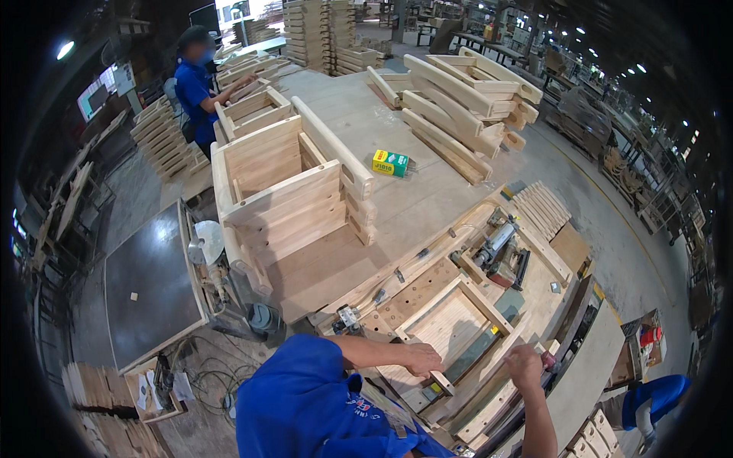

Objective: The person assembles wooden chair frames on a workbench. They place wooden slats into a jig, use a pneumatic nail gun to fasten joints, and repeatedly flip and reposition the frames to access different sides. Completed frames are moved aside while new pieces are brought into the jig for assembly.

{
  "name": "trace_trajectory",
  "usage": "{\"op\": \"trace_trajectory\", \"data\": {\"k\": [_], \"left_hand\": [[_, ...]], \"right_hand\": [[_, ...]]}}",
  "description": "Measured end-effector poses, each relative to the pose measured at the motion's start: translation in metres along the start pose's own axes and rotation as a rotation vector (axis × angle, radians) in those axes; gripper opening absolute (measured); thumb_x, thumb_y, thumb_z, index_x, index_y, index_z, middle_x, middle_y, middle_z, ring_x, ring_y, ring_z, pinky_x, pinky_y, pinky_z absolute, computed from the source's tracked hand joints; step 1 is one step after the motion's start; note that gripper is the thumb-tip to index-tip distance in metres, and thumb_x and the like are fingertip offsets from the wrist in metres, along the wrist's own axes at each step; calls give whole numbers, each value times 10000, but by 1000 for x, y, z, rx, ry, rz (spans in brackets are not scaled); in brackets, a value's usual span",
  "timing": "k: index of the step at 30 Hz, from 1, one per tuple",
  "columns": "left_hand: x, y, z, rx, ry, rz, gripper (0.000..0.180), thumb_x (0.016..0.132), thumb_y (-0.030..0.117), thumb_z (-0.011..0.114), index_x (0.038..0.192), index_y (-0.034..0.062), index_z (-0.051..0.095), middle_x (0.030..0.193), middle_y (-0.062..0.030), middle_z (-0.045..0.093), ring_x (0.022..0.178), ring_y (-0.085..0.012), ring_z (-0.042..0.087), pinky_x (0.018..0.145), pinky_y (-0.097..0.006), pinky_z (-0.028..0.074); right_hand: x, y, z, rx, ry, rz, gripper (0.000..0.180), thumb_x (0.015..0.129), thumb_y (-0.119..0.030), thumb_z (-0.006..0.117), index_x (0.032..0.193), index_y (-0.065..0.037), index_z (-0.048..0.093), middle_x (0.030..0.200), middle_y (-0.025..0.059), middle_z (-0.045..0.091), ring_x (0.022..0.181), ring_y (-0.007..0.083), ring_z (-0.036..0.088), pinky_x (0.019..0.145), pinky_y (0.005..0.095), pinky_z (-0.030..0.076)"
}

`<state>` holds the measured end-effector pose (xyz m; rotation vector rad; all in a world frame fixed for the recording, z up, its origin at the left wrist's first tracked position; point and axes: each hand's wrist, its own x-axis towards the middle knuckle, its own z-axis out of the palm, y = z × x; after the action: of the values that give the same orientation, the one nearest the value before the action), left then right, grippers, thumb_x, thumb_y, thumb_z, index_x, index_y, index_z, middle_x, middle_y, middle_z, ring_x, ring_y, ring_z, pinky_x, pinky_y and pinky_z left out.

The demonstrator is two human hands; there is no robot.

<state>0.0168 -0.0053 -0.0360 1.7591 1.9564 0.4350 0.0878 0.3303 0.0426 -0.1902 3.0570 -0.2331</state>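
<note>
A pale wooden frame lies in a workbench jig fitted with small metal clamps. My left hand is curled over the near end of this frame, its fingers bent down against the wood. To the right, my right hand is closed beside a long wooden rail. Just past its knuckles a red knob-like part shows; what lies inside the fingers is hidden. A nail gun rests at the far side of the jig.
Assembled wooden units stand at the left, with more stacked pieces at the far right. A green and yellow box sits on the table. One co-worker stands far left; another person's blue sleeve shows at lower right.
</note>
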Motion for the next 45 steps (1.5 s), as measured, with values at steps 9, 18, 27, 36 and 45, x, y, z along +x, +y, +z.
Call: {"op": "trace_trajectory", "data": {"k": [9,18,27,36,45], "left_hand": [[-1,8,-6,-12,66,-23,282,886,306,778,1061,101,693,991,-172,732,1042,-409,716,874,-538,545],[17,12,-24,34,179,107,373,968,408,687,1186,109,638,1088,-146,664,1080,-377,681,875,-529,537],[32,85,-143,113,687,260,269,921,284,741,1112,117,651,1043,-108,598,1003,-331,653,820,-476,538],[-132,148,-275,-449,1026,185,1139,868,361,910,1681,-5,201,1466,-260,542,1390,-385,553,1163,-466,465],[-229,142,-322,-548,2054,-39,967,883,47,667,1700,86,151,1174,-126,567,935,-192,653,716,-318,614]], "right_hand": [[-7,-74,126,946,410,823,776,864,-95,844,1504,60,432,1383,243,599,1265,354,618,1053,446,533],[-14,-26,96,672,468,706,919,753,-91,817,1570,39,415,1467,266,572,1340,369,584,1149,438,451],[-56,-95,-144,1820,602,-26,635,1008,-236,705,1513,-16,390,875,82,612,681,203,656,528,341,550],[12,-250,-211,988,823,-124,644,899,-153,799,1435,9,480,1117,135,711,1049,222,696,910,337,566],[89,-416,-224,84,701,-680,783,845,-210,841,1543,-68,517,1299,203,669,1164,381,648,922,461,520]]}}
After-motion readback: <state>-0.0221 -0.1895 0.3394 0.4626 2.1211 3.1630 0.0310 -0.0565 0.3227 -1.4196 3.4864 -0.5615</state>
